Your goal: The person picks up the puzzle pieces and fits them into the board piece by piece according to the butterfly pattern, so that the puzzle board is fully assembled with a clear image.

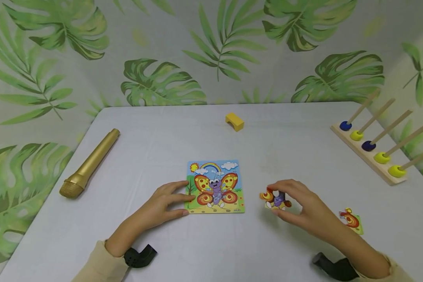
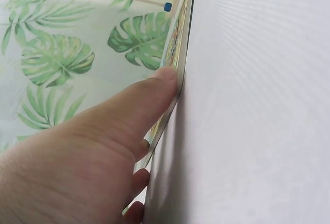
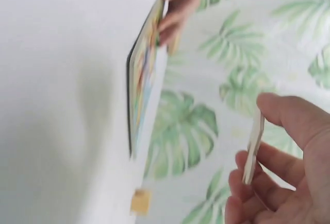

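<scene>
A square butterfly puzzle board [image 1: 216, 188] lies flat on the white table, with a rainbow, sun and clouds in its picture. At its left edge rests my left hand [image 1: 163, 203], fingertips and thumb touching the rim. In the left wrist view the thumb of the left hand [image 2: 103, 131] lies along the board's side. To the right of the board, my right hand [image 1: 310, 207] pinches a puzzle piece [image 1: 277, 199] with an orange swirl and purple body parts. That piece [image 3: 253, 146] appears edge-on in the right wrist view, held off the table between thumb and fingers.
Another puzzle piece [image 1: 352, 221] lies beside the right forearm. A yellow arch block [image 1: 235, 122] stands behind the board. On the left is a gold microphone [image 1: 89, 164]; at the right edge, a wooden peg stand [image 1: 370, 154] carries blue and yellow beads.
</scene>
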`<state>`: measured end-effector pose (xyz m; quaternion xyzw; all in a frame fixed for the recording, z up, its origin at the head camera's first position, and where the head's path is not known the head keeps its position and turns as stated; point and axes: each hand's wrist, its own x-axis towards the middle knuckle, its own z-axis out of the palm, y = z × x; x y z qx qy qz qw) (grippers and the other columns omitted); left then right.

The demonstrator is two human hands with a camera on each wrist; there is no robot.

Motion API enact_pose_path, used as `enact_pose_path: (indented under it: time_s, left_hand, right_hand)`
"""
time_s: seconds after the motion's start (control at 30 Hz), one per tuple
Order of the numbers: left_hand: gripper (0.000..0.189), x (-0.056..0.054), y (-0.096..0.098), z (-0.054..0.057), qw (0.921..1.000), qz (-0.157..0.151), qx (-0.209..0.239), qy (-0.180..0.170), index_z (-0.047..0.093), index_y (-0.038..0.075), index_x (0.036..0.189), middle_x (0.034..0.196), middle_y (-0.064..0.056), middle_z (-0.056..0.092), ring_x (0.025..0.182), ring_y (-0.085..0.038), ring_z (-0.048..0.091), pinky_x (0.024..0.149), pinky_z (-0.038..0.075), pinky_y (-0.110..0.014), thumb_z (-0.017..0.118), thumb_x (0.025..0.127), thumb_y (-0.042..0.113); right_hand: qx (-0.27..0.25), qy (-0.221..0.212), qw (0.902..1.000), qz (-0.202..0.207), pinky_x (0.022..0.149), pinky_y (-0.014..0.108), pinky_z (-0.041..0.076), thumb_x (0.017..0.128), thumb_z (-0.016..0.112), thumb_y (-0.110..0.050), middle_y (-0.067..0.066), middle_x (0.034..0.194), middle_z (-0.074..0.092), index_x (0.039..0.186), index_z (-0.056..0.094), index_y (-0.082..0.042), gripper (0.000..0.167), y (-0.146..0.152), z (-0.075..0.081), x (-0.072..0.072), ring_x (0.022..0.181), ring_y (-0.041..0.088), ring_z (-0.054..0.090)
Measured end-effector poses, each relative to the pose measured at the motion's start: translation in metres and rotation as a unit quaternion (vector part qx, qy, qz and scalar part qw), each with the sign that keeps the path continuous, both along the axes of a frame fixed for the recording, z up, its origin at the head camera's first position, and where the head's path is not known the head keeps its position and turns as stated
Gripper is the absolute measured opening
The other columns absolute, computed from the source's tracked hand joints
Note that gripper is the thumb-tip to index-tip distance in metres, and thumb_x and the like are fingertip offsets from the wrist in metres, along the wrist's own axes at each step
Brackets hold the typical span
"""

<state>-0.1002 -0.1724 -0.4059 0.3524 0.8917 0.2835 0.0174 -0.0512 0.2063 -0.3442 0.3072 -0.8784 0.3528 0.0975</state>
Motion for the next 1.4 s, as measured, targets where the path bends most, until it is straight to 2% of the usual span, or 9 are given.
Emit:
enact_pose_path:
  time_s: [0.23,0.53,0.8,1.0,1.17,1.27,1.4]
  left_hand:
    - [0.039,0.000,0.000,0.001,1.0000,-0.001,-0.003,-0.003,0.062,0.026,0.117,0.137,-0.005,0.038,0.125,-0.027,0.031,0.100,0.023,-0.047,0.065,0.080,0.040]
    - [0.038,-0.001,0.001,0.002,1.0000,-0.009,0.003,0.002,0.062,0.024,0.116,0.136,-0.006,0.039,0.124,-0.027,0.032,0.099,0.022,-0.049,0.066,0.081,0.036]
    - [0.038,0.001,0.003,0.001,0.9999,-0.008,0.001,0.012,0.061,0.025,0.116,0.137,-0.006,0.038,0.125,-0.027,0.031,0.099,0.022,-0.049,0.065,0.081,0.037]
    - [0.042,0.003,0.008,0.002,0.9993,-0.018,-0.013,0.031,0.058,0.019,0.121,0.135,-0.002,0.040,0.125,-0.022,0.032,0.100,0.024,-0.045,0.065,0.082,0.034]
    - [0.045,0.005,0.013,0.002,0.9967,-0.044,-0.039,0.057,0.050,0.023,0.130,0.136,-0.003,0.040,0.124,-0.021,0.033,0.100,0.024,-0.044,0.059,0.086,0.029]
    - [0.042,0.006,0.014,0.002,0.9945,-0.056,-0.048,0.075,0.051,0.024,0.129,0.136,-0.004,0.039,0.124,-0.022,0.032,0.100,0.024,-0.044,0.057,0.087,0.027]
    - [0.038,0.006,0.015,0.002,0.9946,-0.058,-0.049,0.071,0.054,0.025,0.126,0.137,-0.004,0.038,0.125,-0.022,0.031,0.100,0.023,-0.044,0.056,0.088,0.028]
  right_hand:
    - [0.009,-0.025,0.9989,0.038,0.084,0.033,0.043,0.074,0.075,-0.018,-0.004,0.116,0.052,0.119,0.057,-0.013,0.049,-0.053,-0.003,-0.021,0.108,0.014,0.045]
    - [0.037,-0.081,0.9928,0.080,0.087,0.037,0.041,0.077,0.072,-0.025,0.004,0.113,0.054,0.118,0.058,-0.008,0.046,-0.101,-0.031,-0.042,0.104,0.018,0.046]
    - [0.057,-0.116,0.9883,0.081,0.088,0.034,0.040,0.080,0.069,-0.027,-0.001,0.114,0.052,0.118,0.059,-0.013,0.042,-0.110,-0.052,-0.054,0.106,0.014,0.044]
    - [0.046,-0.114,0.9882,0.092,0.087,0.035,0.040,0.079,0.070,-0.028,-0.001,0.114,0.050,0.117,0.059,-0.014,0.042,-0.112,-0.055,-0.056,0.106,0.015,0.044]
    - [0.047,-0.111,0.9879,0.098,0.087,0.037,0.040,0.079,0.069,-0.030,0.001,0.114,0.050,0.117,0.059,-0.015,0.043,-0.112,-0.056,-0.057,0.107,0.017,0.044]
    - [0.048,-0.114,0.9875,0.098,0.088,0.037,0.039,0.078,0.070,-0.030,0.000,0.114,0.050,0.116,0.060,-0.017,0.041,-0.112,-0.056,-0.057,0.107,0.017,0.044]
    - [0.048,-0.121,0.9868,0.097,0.087,0.036,0.039,0.077,0.072,-0.027,0.000,0.113,0.050,0.115,0.062,-0.016,0.041,-0.112,-0.056,-0.058,0.106,0.017,0.043]
